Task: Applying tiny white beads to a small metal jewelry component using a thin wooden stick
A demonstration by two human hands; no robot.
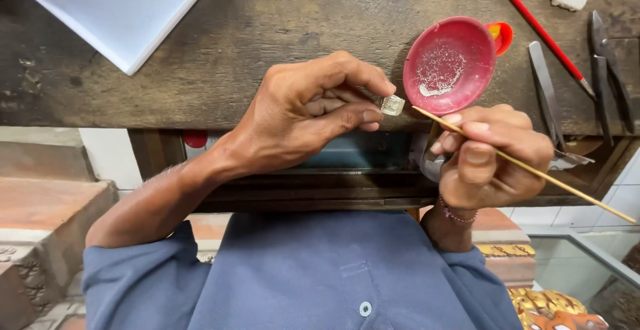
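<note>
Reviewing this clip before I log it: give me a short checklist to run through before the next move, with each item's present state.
1. Small silver piece pinched in left hand fingertips: ok.
2. Thin wooden stick gripped by right hand: ok.
3. Stick tip touching the piece: not ok, just short of it.
4. Red dish holds pale grains: ok.
5. Grains on the stick tip: cannot tell.

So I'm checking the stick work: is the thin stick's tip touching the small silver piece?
Apart. The head view shows dark wood between the stick tip and the silver piece pinched by the left hand.
</note>
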